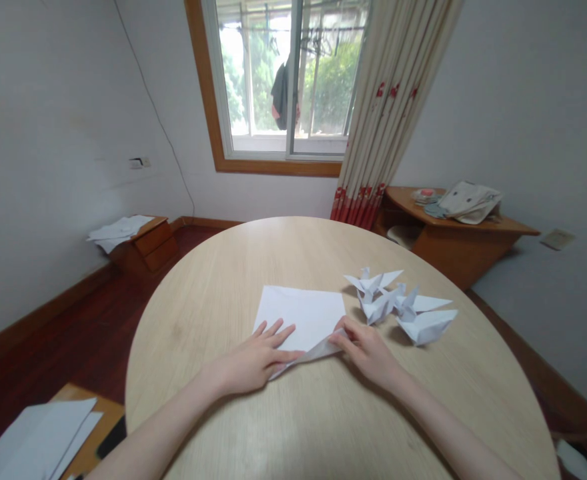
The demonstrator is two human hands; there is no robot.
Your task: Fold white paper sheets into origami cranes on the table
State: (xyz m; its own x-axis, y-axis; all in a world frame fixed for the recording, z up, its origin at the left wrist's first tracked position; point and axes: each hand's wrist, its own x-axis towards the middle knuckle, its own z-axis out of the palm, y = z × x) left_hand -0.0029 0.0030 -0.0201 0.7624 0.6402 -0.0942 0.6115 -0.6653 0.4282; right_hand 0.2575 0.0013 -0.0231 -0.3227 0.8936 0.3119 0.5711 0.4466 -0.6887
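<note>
A white sheet of paper (303, 313) lies on the round wooden table (198, 287), its near edge partly folded up and over. My left hand (258, 357) rests on the paper's left side with fingers spread, pressing it down near the fold. At the right end of that folded edge, my right hand (366, 343) pinches the paper between thumb and fingers, lifting it slightly. Just beyond my right hand stand folded paper cranes: one (376, 303) at the left and another (423, 323) closer to the right, wings spread.
A small cabinet (148, 247) with papers on top stands at the far left. More white sheets (38, 437) lie on a wooden surface at lower left. To the right, a corner desk (453, 247) holds a cloth bag (471, 202). Behind are a window and a curtain (388, 113).
</note>
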